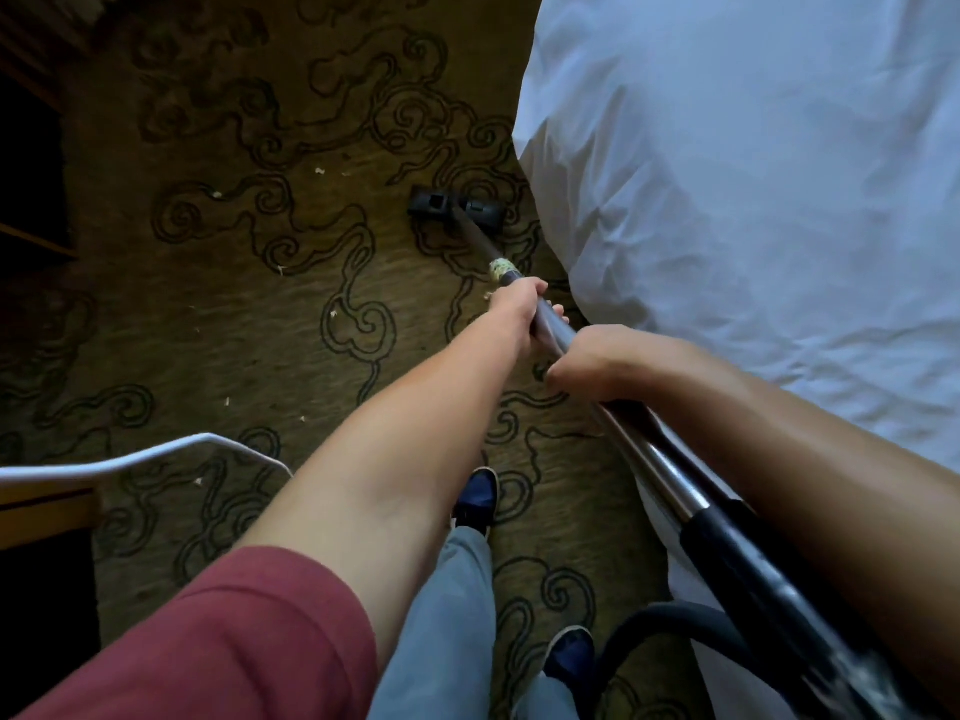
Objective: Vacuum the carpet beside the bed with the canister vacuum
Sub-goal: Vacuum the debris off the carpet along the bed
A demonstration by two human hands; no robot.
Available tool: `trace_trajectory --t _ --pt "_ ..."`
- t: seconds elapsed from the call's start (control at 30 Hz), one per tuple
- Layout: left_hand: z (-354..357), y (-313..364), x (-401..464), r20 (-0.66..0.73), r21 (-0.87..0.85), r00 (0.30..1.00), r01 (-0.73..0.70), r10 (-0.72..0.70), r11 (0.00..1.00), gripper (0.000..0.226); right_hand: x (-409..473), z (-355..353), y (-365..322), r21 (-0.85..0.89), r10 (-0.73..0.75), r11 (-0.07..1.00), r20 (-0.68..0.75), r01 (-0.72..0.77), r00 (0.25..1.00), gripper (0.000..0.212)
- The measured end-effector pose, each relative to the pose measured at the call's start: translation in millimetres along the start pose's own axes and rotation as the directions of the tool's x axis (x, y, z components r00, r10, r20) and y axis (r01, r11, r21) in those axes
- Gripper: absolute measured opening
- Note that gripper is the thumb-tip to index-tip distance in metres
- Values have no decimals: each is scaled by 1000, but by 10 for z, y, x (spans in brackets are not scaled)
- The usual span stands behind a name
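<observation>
While the white bed [753, 174] fills the frame from twelve round to four o'clock, I have the patterned carpet [249, 304] running beside it across the centre and out to nine o'clock, and that strip is my work area. Next in size are my forearms, which come in from six and four o'clock and meet on the wand [639, 449], a metal tube that runs from the black hose cuff at five o'clock up toward the centre. The dark hose [649, 623] loops at the lower edge near five o'clock; the canister itself is out of view. My left hand [519, 309] has its grip clamped on the wand further down the tube, just below a pale taped band, and my right hand [597, 363] is wrapped around the wand just behind it, the two nearly touching. The floor head [457, 207] sits flat on the carpet just above centre, close beside the bed's edge. Smallest are the pale crumbs [319, 172], scattered from eleven round to eight o'clock of the head.

I judge I am mid-stroke along the bedside. The next move calls for swinging the head toward nine o'clock over those crumbs, keeping it flat and the hose clear of my feet [475, 498].
</observation>
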State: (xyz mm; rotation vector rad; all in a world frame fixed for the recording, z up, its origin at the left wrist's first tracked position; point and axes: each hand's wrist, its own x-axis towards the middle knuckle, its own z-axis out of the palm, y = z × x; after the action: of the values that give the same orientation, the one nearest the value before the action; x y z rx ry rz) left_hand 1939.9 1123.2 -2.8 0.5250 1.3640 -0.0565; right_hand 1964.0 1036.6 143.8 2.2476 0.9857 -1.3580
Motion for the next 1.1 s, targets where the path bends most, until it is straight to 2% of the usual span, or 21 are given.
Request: trace_trajectory --t 0.13,0.33,0.43,0.57,0.73,0.83,0.9,1.1 --pt "18 40 175 8 35 1000 22 -22 999 41 191 -19 -10 7 22 1000 -9 -22 1000 25" --pt "-4 -334 18 15 25 999 42 -43 999 37 -36 249 106 54 41 998 29 -43 999 27" --pt "-37 -664 -191 28 33 997 71 -72 997 22 -293 517 189 61 38 997 33 -40 999 31" --pt "-65 -1195 -468 21 32 998 62 -62 998 19 -688 923 372 0 4 1000 45 -4 999 35" --pt "-114 -1906 -801 -17 55 998 68 -67 996 35 -1114 1507 633 -51 -21 998 68 25 997 35" --pt "-100 -2302 -983 -45 63 997 73 -70 995 31 -1318 1837 805 -42 -35 998 74 38 997 31" --pt "-83 -2549 -1126 -47 59 996 78 -76 995 28 -1472 2067 942 -53 -37 998 53 40 998 35" --pt "-26 -3171 -1540 -33 15 999 39 -38 999 40 -1906 2636 1389 27 5 1000 -13 -4 1000 42"
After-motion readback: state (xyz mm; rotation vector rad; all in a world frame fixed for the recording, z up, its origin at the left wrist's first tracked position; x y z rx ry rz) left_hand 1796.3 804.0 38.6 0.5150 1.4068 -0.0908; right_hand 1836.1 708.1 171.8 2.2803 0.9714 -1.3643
